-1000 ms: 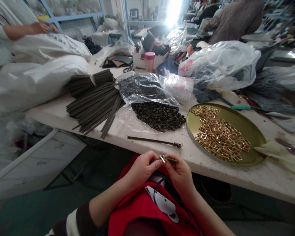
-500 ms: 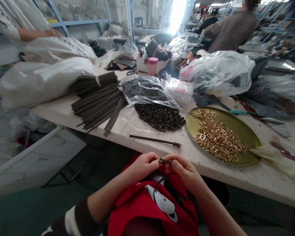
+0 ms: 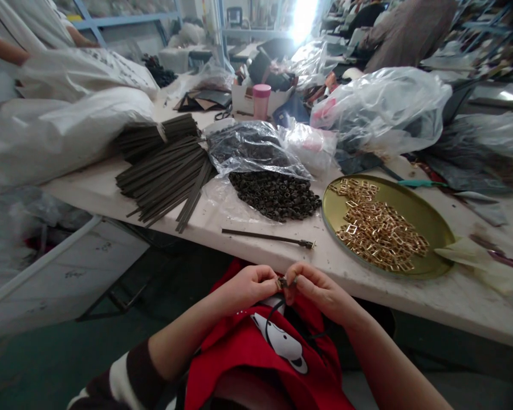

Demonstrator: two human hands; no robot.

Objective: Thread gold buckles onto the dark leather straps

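Note:
Just past the table's front edge, my left hand [image 3: 256,285] and my right hand [image 3: 318,289] meet over a red apron. A small gold buckle [image 3: 281,282] is pinched between the thumb and forefinger of my left hand. My right hand pinches the dark narrow strap at the buckle, its fingers hiding most of it. Below them a thin dark cord [image 3: 272,314] curves over the apron; where it begins is hidden. On the table ahead lies one dark strap [image 3: 265,237] with a gold buckle at its right end.
A gold round tray [image 3: 438,239] of rectangular buckles [image 3: 380,233] sits at right. Black loops [image 3: 277,196] spill from a clear bag, with bundled dark straps [image 3: 166,176] at left. Behind stand a pink-lidded jar [image 3: 261,102] and plastic bags [image 3: 385,114]. Other people work farther back.
My right hand has closed in on the buckle, its fingers now right beside my left fingertips. The view has tilted slightly down. A person's arms at far left have shifted.

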